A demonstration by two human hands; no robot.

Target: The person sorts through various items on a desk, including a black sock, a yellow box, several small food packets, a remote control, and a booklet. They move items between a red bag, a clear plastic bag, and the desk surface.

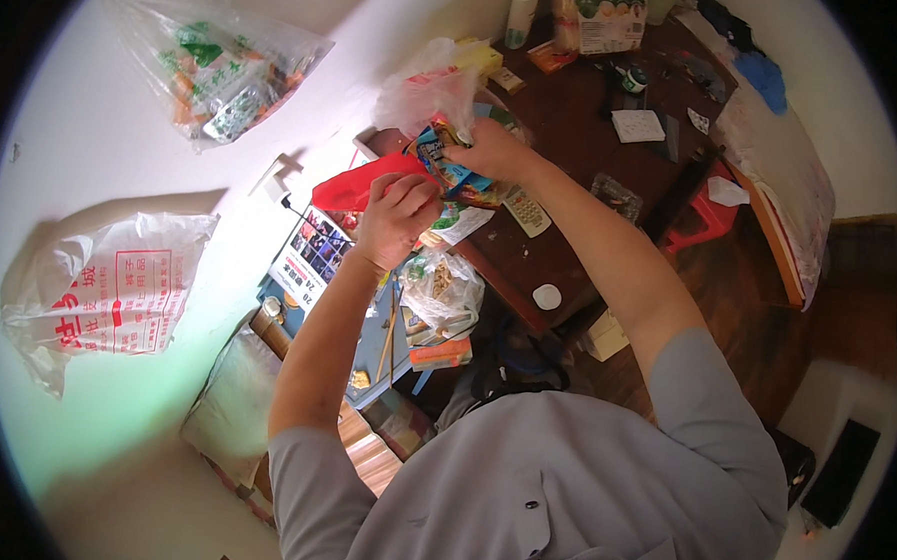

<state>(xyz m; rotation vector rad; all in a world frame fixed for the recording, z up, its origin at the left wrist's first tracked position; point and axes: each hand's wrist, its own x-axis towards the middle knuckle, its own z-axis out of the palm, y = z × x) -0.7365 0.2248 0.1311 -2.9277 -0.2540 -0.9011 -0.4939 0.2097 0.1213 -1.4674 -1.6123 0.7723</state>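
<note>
My left hand [400, 216] is closed on a red plastic bag [363, 182], which stretches out to its left. Just up and right of it, my right hand [491, 153] grips colourful snack packets [443, 156], mostly blue and yellow, whose lower part lies close to the red bag. A translucent plastic bag [426, 99] is behind the packets and partly hidden by them. Below my hands, a knotted clear plastic bag [444, 287] with brown pieces inside rests on boxes.
The dark wooden table [575, 128] bears a calculator [526, 210], a white notepad [638, 126] and a small jar [634, 79]. A red plastic stool [703, 216] stands to its right. Filled plastic bags [224, 82] hang on the left wall. Chopsticks [387, 337] lie on a blue surface [370, 352].
</note>
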